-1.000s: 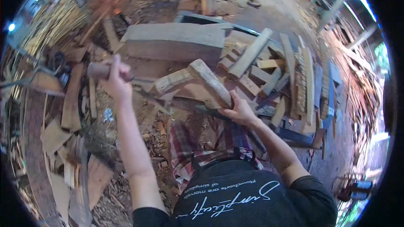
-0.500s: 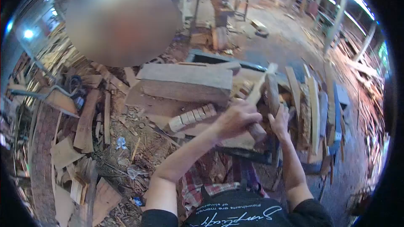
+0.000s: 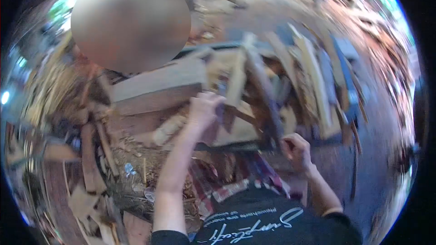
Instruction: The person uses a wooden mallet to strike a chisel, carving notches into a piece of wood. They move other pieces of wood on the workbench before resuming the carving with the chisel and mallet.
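My left hand [image 3: 203, 110] is closed around a brown wooden tool handle [image 3: 210, 133], blurred by motion, beside the big squared wood block [image 3: 159, 81]. Below and left of that hand lies a notched pale wood piece [image 3: 169, 129], partly covered by my forearm. My right hand [image 3: 297, 151] is curled closed near the front edge of the work surface, with nothing visible in it. Just left of it, a long dark wood piece [image 3: 264, 81] leans among other pieces.
Long boards and offcuts [image 3: 313, 77] are stacked on the right. On the left are scrap boards [image 3: 93, 159] and a crumpled plastic scrap [image 3: 130, 169] on the littered ground. A blurred-out oval covers the upper left.
The view has shifted. My left hand first swung rightward with the tool, then moved back left. My right hand has come off the wood piece and drawn back towards my body.
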A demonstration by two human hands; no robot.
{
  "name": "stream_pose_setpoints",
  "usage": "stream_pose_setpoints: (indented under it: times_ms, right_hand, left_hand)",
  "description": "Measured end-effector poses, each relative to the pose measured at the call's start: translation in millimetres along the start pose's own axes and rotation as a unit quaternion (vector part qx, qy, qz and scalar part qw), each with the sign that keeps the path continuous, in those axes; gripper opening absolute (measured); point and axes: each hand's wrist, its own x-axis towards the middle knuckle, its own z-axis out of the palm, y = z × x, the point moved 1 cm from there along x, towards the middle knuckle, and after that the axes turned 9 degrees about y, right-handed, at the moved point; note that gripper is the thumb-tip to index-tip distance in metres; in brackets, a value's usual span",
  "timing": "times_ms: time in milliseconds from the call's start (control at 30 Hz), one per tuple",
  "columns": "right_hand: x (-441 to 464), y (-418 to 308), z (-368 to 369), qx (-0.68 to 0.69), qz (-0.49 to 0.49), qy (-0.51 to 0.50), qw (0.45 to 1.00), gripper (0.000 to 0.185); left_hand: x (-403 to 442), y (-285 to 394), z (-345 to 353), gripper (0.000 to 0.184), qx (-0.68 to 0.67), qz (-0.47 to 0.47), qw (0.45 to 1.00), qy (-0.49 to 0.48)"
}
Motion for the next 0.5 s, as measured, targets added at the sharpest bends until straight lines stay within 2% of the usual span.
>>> stream_pose_setpoints:
  times_ms: [33,133,200,267,333,400,433,500]
  right_hand:
    - [-15,-7,-11,-0.001,0.019,-0.036,0.999,0.015]
    - [-67,1,-39,0.022,0.113,-0.129,0.985,0.012]
    - [-101,21,-59,-0.002,0.169,-0.125,0.978,0.010]
    - [-144,54,-81,-0.034,0.280,-0.075,0.956,0.011]
    - [-200,98,-102,-0.086,0.389,-0.042,0.916,0.017]
    - [-261,129,-125,-0.197,0.444,-0.084,0.870,0.021]
    - [-297,141,-129,-0.192,0.451,-0.086,0.867,0.021]
    - [-344,152,-136,-0.216,0.599,-0.120,0.762,0.024]
  left_hand:
    - [-3,-1,3,0.034,0.009,0.029,0.999,0.030]
    - [-7,-1,11,0.042,-0.028,0.036,0.999,0.009]
    - [-10,3,12,0.049,-0.075,-0.016,0.997,-0.017]
    - [-13,-5,17,0.051,-0.104,-0.016,0.993,-0.046]
    - [-18,-29,30,0.051,-0.174,0.009,0.984,-0.047]
    - [-17,-36,29,0.049,-0.167,0.028,0.984,-0.047]
    - [-19,-27,22,0.049,-0.166,0.030,0.984,-0.056]
    - [-15,-18,10,0.045,-0.118,-0.031,0.992,-0.019]
